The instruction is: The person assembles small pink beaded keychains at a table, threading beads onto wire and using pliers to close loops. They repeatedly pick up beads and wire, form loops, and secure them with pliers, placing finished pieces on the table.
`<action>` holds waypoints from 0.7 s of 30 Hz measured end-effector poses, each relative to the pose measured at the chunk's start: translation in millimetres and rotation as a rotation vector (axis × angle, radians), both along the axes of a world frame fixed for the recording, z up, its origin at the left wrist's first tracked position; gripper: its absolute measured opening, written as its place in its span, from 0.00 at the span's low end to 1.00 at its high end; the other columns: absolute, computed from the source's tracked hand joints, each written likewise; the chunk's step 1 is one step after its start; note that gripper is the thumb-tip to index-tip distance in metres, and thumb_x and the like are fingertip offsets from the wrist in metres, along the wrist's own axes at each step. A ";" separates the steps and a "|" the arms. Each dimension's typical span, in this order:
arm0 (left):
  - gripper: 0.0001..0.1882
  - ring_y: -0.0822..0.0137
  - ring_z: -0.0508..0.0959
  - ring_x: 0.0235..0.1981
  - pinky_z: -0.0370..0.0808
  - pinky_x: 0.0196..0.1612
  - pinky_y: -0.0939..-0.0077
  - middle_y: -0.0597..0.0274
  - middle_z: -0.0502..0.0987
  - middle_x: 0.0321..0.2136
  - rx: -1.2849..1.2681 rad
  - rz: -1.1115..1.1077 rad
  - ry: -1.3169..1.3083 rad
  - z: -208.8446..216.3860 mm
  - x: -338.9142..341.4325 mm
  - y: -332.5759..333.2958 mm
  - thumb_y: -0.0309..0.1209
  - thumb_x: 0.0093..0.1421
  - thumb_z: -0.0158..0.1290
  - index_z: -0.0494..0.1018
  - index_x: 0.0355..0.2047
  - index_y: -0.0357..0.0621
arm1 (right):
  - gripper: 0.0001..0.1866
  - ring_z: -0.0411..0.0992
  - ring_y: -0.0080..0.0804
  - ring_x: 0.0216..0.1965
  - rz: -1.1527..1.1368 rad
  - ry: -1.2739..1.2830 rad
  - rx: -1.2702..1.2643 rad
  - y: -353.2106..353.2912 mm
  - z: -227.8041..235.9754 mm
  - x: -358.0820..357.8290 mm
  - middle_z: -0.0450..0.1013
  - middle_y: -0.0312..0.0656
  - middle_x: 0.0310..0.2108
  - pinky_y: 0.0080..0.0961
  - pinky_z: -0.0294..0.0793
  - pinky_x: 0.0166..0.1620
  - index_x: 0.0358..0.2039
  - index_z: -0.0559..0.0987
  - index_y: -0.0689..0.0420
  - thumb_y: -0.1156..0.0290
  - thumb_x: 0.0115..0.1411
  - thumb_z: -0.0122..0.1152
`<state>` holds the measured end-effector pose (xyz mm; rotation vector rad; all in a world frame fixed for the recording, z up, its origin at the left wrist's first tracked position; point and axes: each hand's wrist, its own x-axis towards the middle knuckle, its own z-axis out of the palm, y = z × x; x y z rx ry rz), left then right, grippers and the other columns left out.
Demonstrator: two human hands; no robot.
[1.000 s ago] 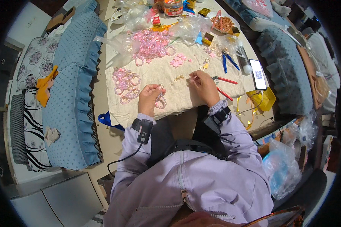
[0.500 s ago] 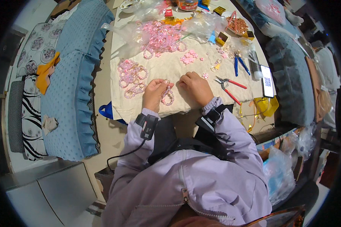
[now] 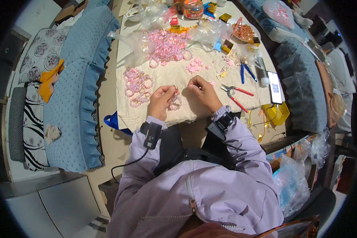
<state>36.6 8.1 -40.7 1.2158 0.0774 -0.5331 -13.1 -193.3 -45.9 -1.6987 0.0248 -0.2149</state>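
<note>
My left hand (image 3: 160, 101) is closed in a pinch on a beaded bracelet (image 3: 175, 104) of pink and pale lilac beads. The loop dangles from the fingertips, just above the cloth. To its right is my right hand (image 3: 205, 94), its thumb and fingers pressed together; whatever they hold, if anything, is too small to make out. A gap separates the two hands. Left of them lies a cluster of similar beaded bracelets (image 3: 135, 84). Red-handled pliers (image 3: 235, 93) lie open to the right of my right hand, and small pink bead pieces (image 3: 195, 66) are beyond it.
A big heap of pink beaded strands (image 3: 168, 43) covers the far middle, between clear plastic bags (image 3: 209, 31). Blue-handled pliers (image 3: 247, 73) and a lit phone (image 3: 275, 88) are at the right. Farther back stand a plate of nuts (image 3: 244, 32) and a jar (image 3: 193, 8).
The whole view has shifted slightly. My right hand's fingers have lifted a little and drawn into a tighter pinch. The left hand still holds the bracelet in nearly the same place.
</note>
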 end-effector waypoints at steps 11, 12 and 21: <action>0.09 0.76 0.77 0.25 0.79 0.27 0.80 0.64 0.79 0.31 0.002 -0.067 -0.084 5.4 -9.5 -16.7 0.31 0.66 0.59 0.75 0.42 0.40 | 0.05 0.74 0.24 0.37 0.137 -0.021 0.069 10.7 12.8 -6.4 0.77 0.39 0.32 0.26 0.74 0.44 0.40 0.77 0.62 0.75 0.64 0.58; 0.09 0.75 0.78 0.25 0.81 0.26 0.77 0.63 0.79 0.31 0.020 -0.049 -0.075 6.2 -8.9 -18.0 0.31 0.65 0.59 0.73 0.41 0.40 | 0.06 0.74 0.24 0.37 0.130 -0.001 0.089 9.9 13.9 -6.7 0.77 0.39 0.32 0.26 0.73 0.44 0.39 0.78 0.62 0.75 0.64 0.60; 0.08 0.71 0.81 0.32 0.80 0.31 0.78 0.56 0.81 0.37 -0.083 -0.101 -0.059 12.5 -15.0 -13.1 0.28 0.66 0.58 0.72 0.42 0.40 | 0.07 0.74 0.23 0.38 0.124 -0.003 0.118 3.2 24.1 -16.8 0.79 0.36 0.33 0.25 0.73 0.47 0.37 0.81 0.63 0.73 0.62 0.64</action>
